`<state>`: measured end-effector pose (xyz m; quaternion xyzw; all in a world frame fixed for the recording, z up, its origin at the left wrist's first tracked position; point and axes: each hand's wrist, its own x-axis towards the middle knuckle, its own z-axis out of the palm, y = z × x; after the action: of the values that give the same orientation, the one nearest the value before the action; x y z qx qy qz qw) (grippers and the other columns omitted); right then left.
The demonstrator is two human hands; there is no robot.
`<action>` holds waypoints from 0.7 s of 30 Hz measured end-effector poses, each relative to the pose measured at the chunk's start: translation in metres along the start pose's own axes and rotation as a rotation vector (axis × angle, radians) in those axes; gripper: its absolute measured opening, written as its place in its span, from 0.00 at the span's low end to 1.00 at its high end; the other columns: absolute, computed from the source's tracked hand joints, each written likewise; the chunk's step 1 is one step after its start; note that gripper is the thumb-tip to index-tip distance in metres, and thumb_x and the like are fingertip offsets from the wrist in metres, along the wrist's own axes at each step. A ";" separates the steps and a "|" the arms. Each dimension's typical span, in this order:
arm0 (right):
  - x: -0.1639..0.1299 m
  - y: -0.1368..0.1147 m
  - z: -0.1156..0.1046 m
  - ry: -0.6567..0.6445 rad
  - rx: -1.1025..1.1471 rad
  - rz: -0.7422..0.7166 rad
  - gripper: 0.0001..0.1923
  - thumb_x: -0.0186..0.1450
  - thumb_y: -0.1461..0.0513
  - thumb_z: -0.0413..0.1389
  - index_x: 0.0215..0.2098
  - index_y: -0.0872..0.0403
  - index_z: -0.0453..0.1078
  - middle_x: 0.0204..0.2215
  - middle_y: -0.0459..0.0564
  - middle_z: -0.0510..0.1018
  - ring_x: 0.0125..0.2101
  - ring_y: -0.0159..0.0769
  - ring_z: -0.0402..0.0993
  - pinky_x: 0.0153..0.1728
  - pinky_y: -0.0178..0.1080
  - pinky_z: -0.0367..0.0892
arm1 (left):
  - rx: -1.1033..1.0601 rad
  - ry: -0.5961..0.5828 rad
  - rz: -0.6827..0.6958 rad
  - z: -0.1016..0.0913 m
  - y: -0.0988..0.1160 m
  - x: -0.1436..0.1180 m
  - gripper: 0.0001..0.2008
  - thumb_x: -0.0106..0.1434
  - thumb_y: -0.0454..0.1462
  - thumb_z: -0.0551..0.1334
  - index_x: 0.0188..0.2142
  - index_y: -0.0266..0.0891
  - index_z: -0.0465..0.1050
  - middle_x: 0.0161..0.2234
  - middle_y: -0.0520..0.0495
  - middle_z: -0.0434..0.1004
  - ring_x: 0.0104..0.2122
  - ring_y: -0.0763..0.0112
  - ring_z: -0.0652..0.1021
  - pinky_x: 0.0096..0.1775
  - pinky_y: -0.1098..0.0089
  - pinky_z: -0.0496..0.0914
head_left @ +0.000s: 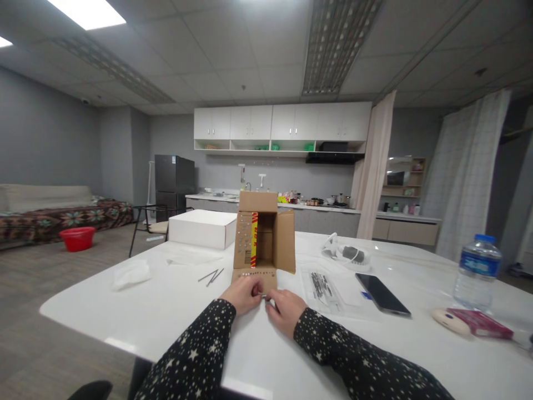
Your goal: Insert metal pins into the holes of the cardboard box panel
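A glossy white table (166, 325) supports an upright brown cardboard box (266, 244), opened, its front flap (266, 282) lowered. Left hand (244, 294) and right hand (288, 311) meet at the flap's near edge. Three slim grey metal rods (212, 278) lie loose; handling appears unfinished. Both hands pinch one small silvery metal piece (264, 296).

Lighting fairly evenly from overhead, medium bright. Blowing out to white at the ceiling panel (89, 12) upper left, also at a second light (270, 1) cut by the top edge. Throwing glare patches along the near edge of the white table (166, 311). Falling into shadow inside the cardboard box (244, 244). Stretching toward the frame edges, wide-angle style, including at the bottle (477, 272). Going soft at the far counter (328, 219); losing fine detail between left hand (241, 294) and right hand (288, 310).
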<state>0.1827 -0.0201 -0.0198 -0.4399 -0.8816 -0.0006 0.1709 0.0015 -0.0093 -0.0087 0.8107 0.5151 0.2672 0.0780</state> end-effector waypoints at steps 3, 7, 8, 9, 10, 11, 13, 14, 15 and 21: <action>0.001 0.001 0.002 0.004 -0.005 -0.010 0.13 0.65 0.60 0.46 0.43 0.52 0.68 0.38 0.51 0.77 0.40 0.38 0.72 0.37 0.36 0.59 | 0.001 0.007 0.010 0.000 -0.002 0.000 0.06 0.52 0.34 0.58 0.30 0.39 0.70 0.26 0.51 0.73 0.28 0.71 0.71 0.29 0.73 0.60; 0.001 0.002 0.004 -0.001 -0.010 -0.009 0.12 0.65 0.60 0.46 0.43 0.52 0.68 0.38 0.51 0.77 0.40 0.38 0.72 0.37 0.36 0.59 | -0.004 0.021 0.027 0.000 -0.002 0.000 0.04 0.52 0.34 0.58 0.29 0.39 0.70 0.25 0.52 0.72 0.27 0.72 0.71 0.29 0.73 0.60; 0.001 0.002 0.004 -0.005 -0.009 -0.009 0.12 0.65 0.59 0.47 0.43 0.52 0.68 0.38 0.51 0.77 0.40 0.38 0.72 0.37 0.36 0.59 | -0.010 0.027 0.025 0.000 -0.001 0.001 0.04 0.52 0.34 0.58 0.29 0.39 0.70 0.25 0.52 0.72 0.27 0.72 0.70 0.29 0.73 0.60; 0.001 0.002 0.004 -0.011 -0.003 -0.019 0.13 0.65 0.59 0.47 0.44 0.52 0.68 0.39 0.51 0.78 0.40 0.38 0.72 0.37 0.36 0.59 | -0.016 0.037 0.023 0.000 -0.001 0.001 0.04 0.53 0.35 0.58 0.29 0.38 0.70 0.25 0.52 0.71 0.27 0.72 0.70 0.29 0.73 0.60; 0.000 0.002 0.003 -0.011 -0.003 -0.022 0.13 0.65 0.59 0.47 0.44 0.52 0.68 0.39 0.50 0.78 0.41 0.38 0.73 0.37 0.36 0.59 | -0.022 0.041 0.026 0.000 0.000 0.001 0.04 0.53 0.35 0.57 0.29 0.38 0.70 0.24 0.52 0.70 0.27 0.73 0.70 0.29 0.73 0.60; 0.000 0.002 0.003 -0.005 -0.005 -0.016 0.13 0.65 0.59 0.46 0.44 0.52 0.68 0.40 0.51 0.78 0.41 0.38 0.73 0.37 0.36 0.59 | -0.030 0.060 0.036 0.001 0.000 0.002 0.04 0.54 0.35 0.57 0.29 0.38 0.70 0.25 0.52 0.70 0.27 0.73 0.69 0.30 0.73 0.60; 0.000 0.002 0.001 -0.012 -0.015 -0.011 0.13 0.66 0.59 0.46 0.44 0.53 0.68 0.40 0.51 0.78 0.40 0.38 0.73 0.37 0.36 0.59 | -0.056 0.093 0.060 0.002 0.000 0.003 0.05 0.54 0.34 0.57 0.31 0.38 0.70 0.25 0.53 0.69 0.26 0.74 0.68 0.29 0.73 0.60; 0.000 0.002 0.001 -0.021 -0.019 -0.012 0.14 0.66 0.59 0.46 0.45 0.53 0.68 0.40 0.52 0.78 0.40 0.37 0.73 0.37 0.36 0.60 | -0.067 0.110 0.078 0.002 0.000 0.003 0.05 0.53 0.33 0.57 0.31 0.38 0.70 0.25 0.53 0.68 0.26 0.74 0.68 0.29 0.73 0.60; 0.000 0.002 0.000 -0.026 -0.021 -0.010 0.14 0.66 0.58 0.46 0.45 0.53 0.68 0.40 0.52 0.78 0.40 0.37 0.73 0.37 0.35 0.60 | -0.079 0.127 0.085 0.002 -0.001 0.004 0.06 0.53 0.33 0.57 0.32 0.38 0.69 0.25 0.53 0.67 0.25 0.75 0.67 0.29 0.74 0.60; 0.000 0.004 0.003 0.005 -0.012 -0.016 0.14 0.65 0.58 0.46 0.44 0.52 0.69 0.37 0.50 0.78 0.38 0.37 0.73 0.34 0.36 0.58 | -0.119 0.220 0.126 0.001 -0.002 0.006 0.06 0.55 0.32 0.56 0.33 0.38 0.69 0.26 0.53 0.66 0.27 0.74 0.68 0.31 0.73 0.63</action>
<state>0.1848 -0.0173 -0.0233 -0.4338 -0.8847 -0.0087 0.1706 0.0024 -0.0029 -0.0082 0.8010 0.4519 0.3890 0.0523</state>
